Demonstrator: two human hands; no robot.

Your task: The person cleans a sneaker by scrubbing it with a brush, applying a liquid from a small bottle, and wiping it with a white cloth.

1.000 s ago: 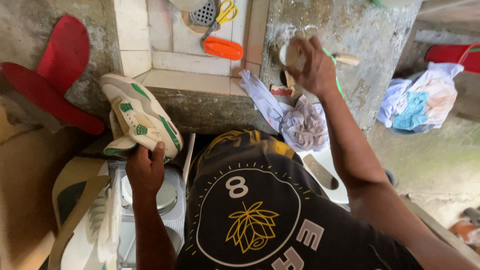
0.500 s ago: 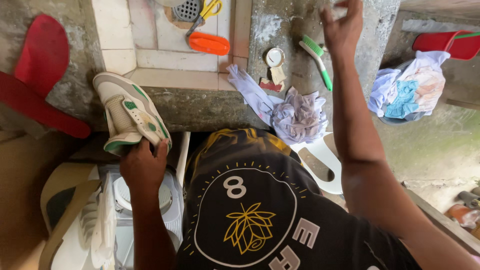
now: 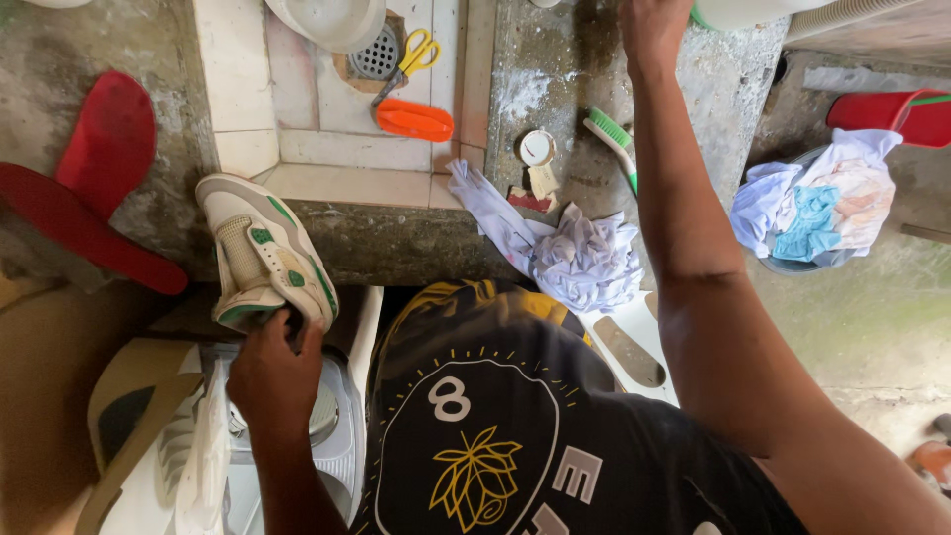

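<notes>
— The fingers first: what are they doing?

— The fingers of the left hand are curled and clamped round the heel end of a white sneaker with green trim, holding it up in front of the concrete ledge. The right hand is stretched far up over the concrete counter; its fingers run past the top edge, so whether they are spread or closed on anything cannot be told.

— And where does the shoe sit?

— Toe pointing up and left, below the tiled sink, above a small white machine.

— What lies near the right arm?

— A green-bristled brush just beside the forearm, a small round tin, and a crumpled pale cloth hanging over the counter's edge.

— Further out?

— An orange brush and yellow-handled scissors in the sink, two red insoles at the left, a basin of laundry at the right.
</notes>
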